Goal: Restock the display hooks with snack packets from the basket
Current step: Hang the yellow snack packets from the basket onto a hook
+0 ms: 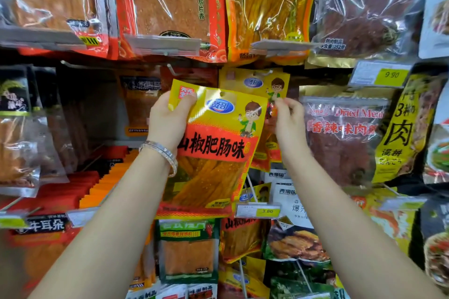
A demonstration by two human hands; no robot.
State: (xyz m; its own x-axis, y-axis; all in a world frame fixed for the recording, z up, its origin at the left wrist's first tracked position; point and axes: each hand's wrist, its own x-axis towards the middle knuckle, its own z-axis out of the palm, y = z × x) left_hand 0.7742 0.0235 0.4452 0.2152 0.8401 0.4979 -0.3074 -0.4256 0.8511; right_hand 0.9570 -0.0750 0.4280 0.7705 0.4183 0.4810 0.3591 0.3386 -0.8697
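A yellow and red snack packet (pixel 216 143) with a cartoon figure and black lettering is held up in front of the display. My left hand (pixel 167 119) grips its top left corner; a second packet edge shows behind under the thumb. My right hand (pixel 286 116) pinches the top right corner of the same packet, just below a matching yellow packet (pixel 257 82) that hangs on a white hook (pixel 263 72). To the left, a bare hook (pixel 171 69) sticks out. The basket is out of view.
Hanging packets fill the wall: orange and red ones above (pixel 170 7), a clear Dried Meat bag (pixel 345 133) at right, dark packets at left (pixel 17 109). Price tags (pixel 261 211) sit on hook ends below the held packet, another tag (pixel 386 75) at upper right.
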